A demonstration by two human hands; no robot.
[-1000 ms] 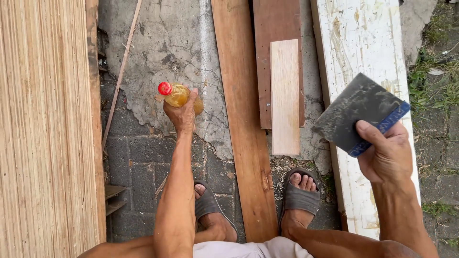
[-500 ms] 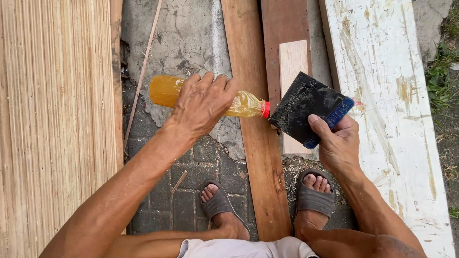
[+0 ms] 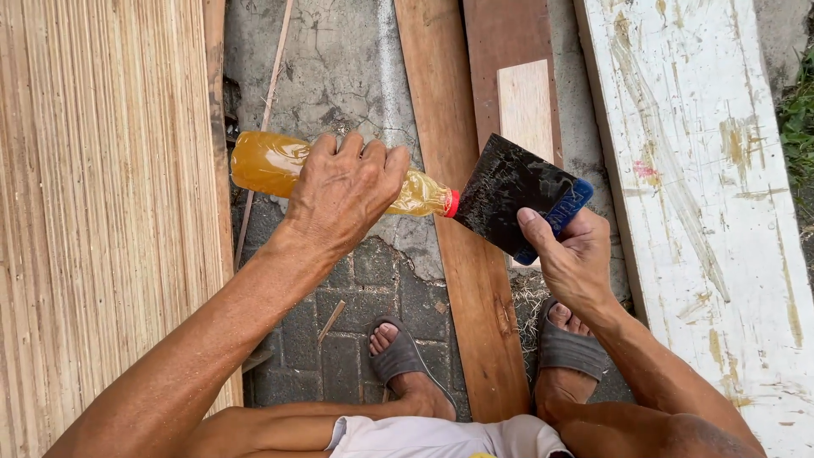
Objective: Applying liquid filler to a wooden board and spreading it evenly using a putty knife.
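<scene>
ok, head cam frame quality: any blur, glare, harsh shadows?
Head view: sharp all over, even soft daylight, no hard shadows; small highlights on the clear plastic bottle of amber liquid in the left hand; the dark flat scraper with blue grip in the right hand reads crisp; no visible motion blur.

A ribbed plywood sheet (image 3: 93, 229) fills the frame's left, brown planks (image 3: 454, 254) run centre, a white-painted board (image 3: 704, 195) right.

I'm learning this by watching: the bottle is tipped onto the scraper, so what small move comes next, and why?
Probably a gentle squeeze by the left hand. The bottle of amber liquid lies sideways, its red cap end touching the dark scraper blade that the right hand holds tilted. No liquid shows on the blade.
</scene>
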